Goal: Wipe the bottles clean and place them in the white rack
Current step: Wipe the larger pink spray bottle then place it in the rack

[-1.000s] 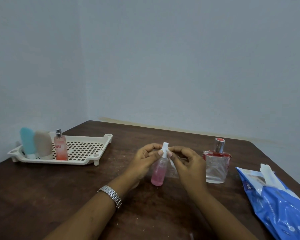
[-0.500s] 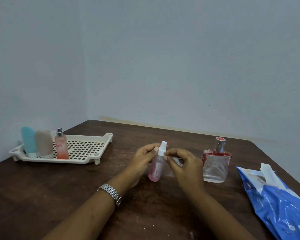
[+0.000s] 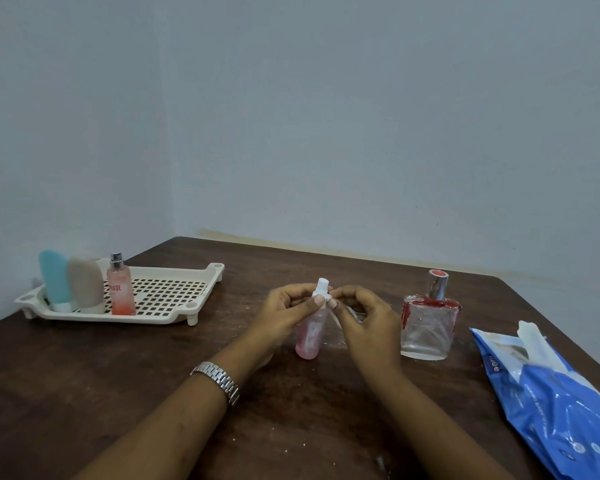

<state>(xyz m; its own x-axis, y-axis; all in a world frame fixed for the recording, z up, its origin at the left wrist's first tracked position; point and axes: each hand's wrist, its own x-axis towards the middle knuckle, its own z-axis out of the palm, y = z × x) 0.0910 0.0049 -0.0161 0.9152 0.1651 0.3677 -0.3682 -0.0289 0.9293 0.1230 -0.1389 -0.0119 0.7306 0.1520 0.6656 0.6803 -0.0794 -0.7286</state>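
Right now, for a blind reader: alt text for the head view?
Left hand and right hand hold a pink spray bottle at a brown table. White rack with three bottles left; glass perfume bottle, blue pack right.

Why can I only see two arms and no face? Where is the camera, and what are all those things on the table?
There is no machine here. A person wears a camera on their head, so the picture looks down at their own arms, and the face stays out of view. The left hand, the one with the wristwatch, grips a small pink bottle over the brown table. The right hand pinches at the bottle's white top. I cannot tell if it also holds a wipe. Beside that hand stands a clear glass bottle with a silver cap. At the far right lies a blue packet. On the left is a white rack with three bottles standing in it: a blue bottle, a beige bottle and a peach spray bottle.
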